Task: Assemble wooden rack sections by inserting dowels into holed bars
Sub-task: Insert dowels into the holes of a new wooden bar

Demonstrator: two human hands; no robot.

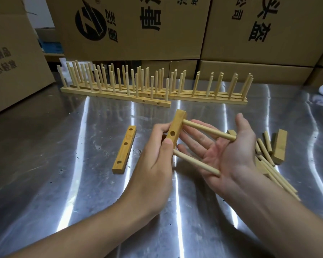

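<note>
Wooden bar (pixel 175 131) gripped by the left hand's (pixel 153 164) curled fingers (pixel 167 146); the right hand (pixel 227 155) lies open, palm up, under its two dowels (pixel 209 130).

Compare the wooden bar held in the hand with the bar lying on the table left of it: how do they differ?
The held bar is lifted and tilted, gripped by the left hand; the lying bar rests flat on the metal table, untouched. The held bar carries two dowels, with only its middle hole empty; the lying bar shows three empty holes. Both are the same light wood.
</note>
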